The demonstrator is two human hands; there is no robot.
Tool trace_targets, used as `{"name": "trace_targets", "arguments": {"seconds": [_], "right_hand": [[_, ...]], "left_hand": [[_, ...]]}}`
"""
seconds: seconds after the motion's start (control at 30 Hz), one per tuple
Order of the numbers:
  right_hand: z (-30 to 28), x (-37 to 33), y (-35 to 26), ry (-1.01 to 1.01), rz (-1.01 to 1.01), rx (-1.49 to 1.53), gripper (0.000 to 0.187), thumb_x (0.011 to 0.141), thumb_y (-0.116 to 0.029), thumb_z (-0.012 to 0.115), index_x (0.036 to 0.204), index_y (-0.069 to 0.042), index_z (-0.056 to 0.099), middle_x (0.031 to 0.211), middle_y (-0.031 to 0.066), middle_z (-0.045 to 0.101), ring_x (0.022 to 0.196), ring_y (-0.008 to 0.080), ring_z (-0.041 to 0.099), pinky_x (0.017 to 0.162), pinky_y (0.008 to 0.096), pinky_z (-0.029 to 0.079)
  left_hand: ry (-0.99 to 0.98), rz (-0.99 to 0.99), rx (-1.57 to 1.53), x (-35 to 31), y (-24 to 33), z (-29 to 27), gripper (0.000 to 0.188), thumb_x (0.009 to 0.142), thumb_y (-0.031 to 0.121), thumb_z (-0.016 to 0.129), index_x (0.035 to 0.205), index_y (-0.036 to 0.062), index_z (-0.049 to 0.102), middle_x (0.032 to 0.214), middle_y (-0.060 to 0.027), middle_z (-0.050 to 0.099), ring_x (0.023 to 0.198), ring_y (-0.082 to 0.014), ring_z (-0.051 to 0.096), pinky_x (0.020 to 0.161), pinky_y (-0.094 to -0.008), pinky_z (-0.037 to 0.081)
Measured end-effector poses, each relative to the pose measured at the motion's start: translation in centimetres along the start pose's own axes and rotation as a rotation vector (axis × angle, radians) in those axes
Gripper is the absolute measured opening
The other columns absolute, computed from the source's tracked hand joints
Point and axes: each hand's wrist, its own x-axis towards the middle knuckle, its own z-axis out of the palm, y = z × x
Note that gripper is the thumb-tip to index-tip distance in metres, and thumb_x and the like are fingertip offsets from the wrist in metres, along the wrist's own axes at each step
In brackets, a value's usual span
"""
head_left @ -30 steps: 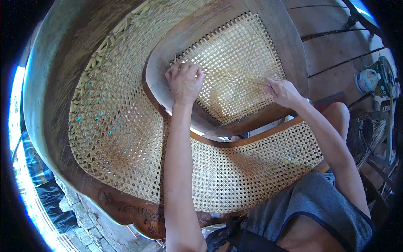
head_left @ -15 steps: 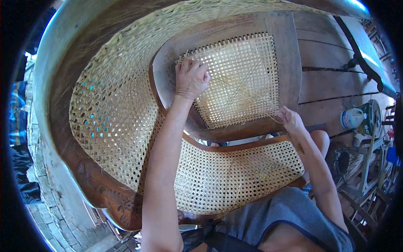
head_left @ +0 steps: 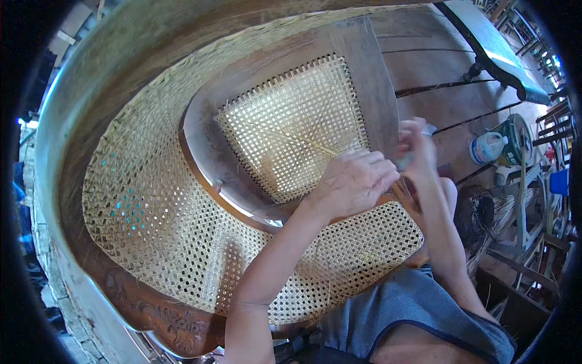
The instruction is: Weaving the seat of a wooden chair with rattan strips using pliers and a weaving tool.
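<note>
A wooden-framed panel (head_left: 345, 37) lies with pale woven cane mesh (head_left: 291, 103) set into it. Across the mesh a loose cane strand (head_left: 309, 143) runs slantwise and disappears beneath my left hand (head_left: 361, 179). That hand is closed at the panel's lower right corner, fingers curled and pointing right; the strand appears to be in its grip, though the fingertips are hidden. Just right of it, over the frame's edge, is my right hand (head_left: 418, 151), raised and smeared by motion. Something small and pale teal shows beside its fingers, too blurred to name.
The panel rests within a large curved wooden seat with carved trim (head_left: 176, 315) and woven cane (head_left: 200, 242). Wooden slats (head_left: 424, 67) extend at the right. Beyond them stand a white jug (head_left: 487, 147), a green bucket (head_left: 515, 139) and wooden frames (head_left: 524, 206).
My left hand has moved from the panel's upper left corner to its lower right. My right hand has lifted slightly and is blurred. The whole view has shifted, moving the panel leftward.
</note>
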Motion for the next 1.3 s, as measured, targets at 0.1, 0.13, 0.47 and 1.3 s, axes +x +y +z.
{"name": "trace_targets", "arguments": {"seconds": [0.1, 0.13, 0.47, 1.3], "right_hand": [[6.1, 2.9, 9.0, -0.405, -0.271, -0.988, 0.032, 0.099, -0.036, 0.051, 0.096, -0.006, 0.063, 0.082, 0.0043, 0.062, 0.07, 0.0103, 0.058, 0.054, 0.0279, 0.043], [9.6, 2.5, 9.9, -0.57, -0.002, -0.751, 0.03, 0.096, -0.035, 0.056, 0.091, -0.006, 0.063, 0.072, 0.0036, 0.058, 0.061, 0.0114, 0.054, 0.051, 0.028, 0.041], [13.6, 0.5, 10.8, -0.541, 0.121, -0.761, 0.012, 0.097, -0.008, 0.049, 0.1, 0.002, 0.057, 0.073, 0.0088, 0.063, 0.056, 0.0161, 0.065, 0.046, 0.0297, 0.051], [16.4, 1.1, 12.6, -0.473, -0.024, -0.919, 0.027, 0.095, -0.014, 0.052, 0.076, 0.004, 0.06, 0.061, 0.0067, 0.063, 0.052, 0.0152, 0.066, 0.048, 0.0307, 0.05]], "left_hand": [[-0.072, 0.018, -0.05, 0.9, 0.8, 0.0, 0.017, 0.092, 0.027, 0.062, 0.089, 0.0106, 0.066, 0.086, -0.0064, 0.061, 0.078, -0.0266, 0.063, 0.072, -0.0399, 0.05], [-0.094, 0.026, -0.037, 0.7, 1.0, 0.2, 0.017, 0.091, 0.027, 0.062, 0.09, 0.0107, 0.067, 0.087, -0.007, 0.061, 0.077, -0.0266, 0.063, 0.071, -0.0405, 0.05], [-0.149, -0.55, 0.619, -1.7, -10.8, -11.1, 0.02, 0.091, 0.031, 0.06, 0.1, 0.0196, 0.074, 0.1, -0.0067, 0.068, 0.092, -0.0279, 0.067, 0.077, -0.0398, 0.053], [-0.229, -0.351, 0.689, -0.7, -17.1, -11.1, 0.015, 0.083, 0.027, 0.066, 0.088, 0.0136, 0.069, 0.09, -0.0058, 0.066, 0.083, -0.0283, 0.066, 0.07, -0.0432, 0.053]]}}
